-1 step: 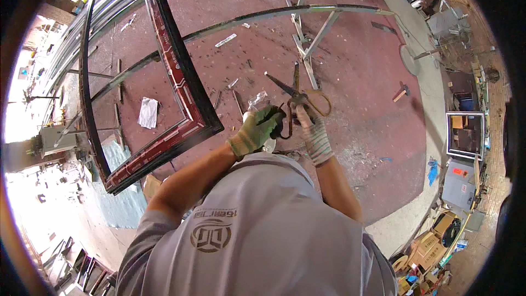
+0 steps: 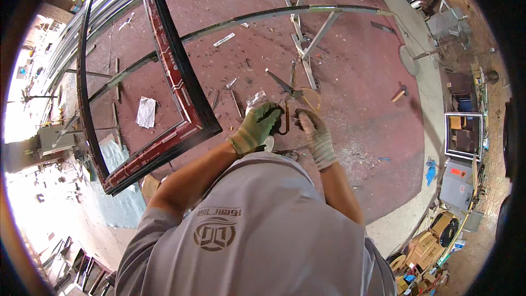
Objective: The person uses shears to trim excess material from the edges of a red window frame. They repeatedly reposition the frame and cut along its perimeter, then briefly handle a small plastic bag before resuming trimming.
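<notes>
The dark-and-red frame is left of both grips. The right hand has seemingly let go of the scissors, now just beyond it, no longer steering them; whether the left hand holds them, I can't tell.

Two gloved hands, so one left hand and one right hand. Just one pair of scissors, one hammer, one big red-and-black frame, one smaller silver-edged frame, one crumpled white sheet and one black coil. Long metal strips? Gave up, way too many lol. Cardboard boxes, a few at least, can't pin down the exact number.
</notes>
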The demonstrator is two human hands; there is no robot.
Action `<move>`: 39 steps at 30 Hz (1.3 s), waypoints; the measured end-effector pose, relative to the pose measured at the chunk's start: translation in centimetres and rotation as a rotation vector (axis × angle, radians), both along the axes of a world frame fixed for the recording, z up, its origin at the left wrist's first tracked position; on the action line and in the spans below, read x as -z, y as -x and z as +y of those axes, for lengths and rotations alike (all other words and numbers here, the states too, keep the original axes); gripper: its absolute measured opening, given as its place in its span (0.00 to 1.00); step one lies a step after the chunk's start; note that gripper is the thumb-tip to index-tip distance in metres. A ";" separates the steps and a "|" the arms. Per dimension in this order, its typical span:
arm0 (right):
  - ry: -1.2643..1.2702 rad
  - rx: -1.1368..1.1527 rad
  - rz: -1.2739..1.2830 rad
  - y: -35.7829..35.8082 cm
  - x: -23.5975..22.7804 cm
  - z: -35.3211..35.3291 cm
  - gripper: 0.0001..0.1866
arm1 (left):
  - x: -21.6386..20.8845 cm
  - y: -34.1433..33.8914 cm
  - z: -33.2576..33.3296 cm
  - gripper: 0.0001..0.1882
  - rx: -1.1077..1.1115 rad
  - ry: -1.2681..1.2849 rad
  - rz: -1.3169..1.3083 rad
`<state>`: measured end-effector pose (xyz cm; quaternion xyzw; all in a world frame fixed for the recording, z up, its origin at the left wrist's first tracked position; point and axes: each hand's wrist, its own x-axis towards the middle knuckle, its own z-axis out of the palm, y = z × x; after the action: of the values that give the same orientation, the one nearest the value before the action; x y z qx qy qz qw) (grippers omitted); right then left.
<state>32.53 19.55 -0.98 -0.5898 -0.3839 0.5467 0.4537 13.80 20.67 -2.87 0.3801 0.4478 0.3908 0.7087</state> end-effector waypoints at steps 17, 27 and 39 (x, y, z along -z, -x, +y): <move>0.129 -0.262 -0.171 -7.1 6.7 13.4 0.36 | 0.9 -4.2 13.2 0.08 0.199 -0.163 -0.061; 0.190 -0.237 -0.706 -12.4 8.2 18.8 0.24 | -0.4 -7.7 17.5 0.16 0.235 -0.326 0.154; -0.013 0.309 -0.403 -47.5 11.5 19.0 0.31 | 9.0 -8.2 11.5 0.15 0.539 -0.551 1.200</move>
<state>80.06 38.52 -12.50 -0.7356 -0.3756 0.3399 0.4498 21.96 32.17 -11.83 0.7925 0.5360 0.0242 0.2899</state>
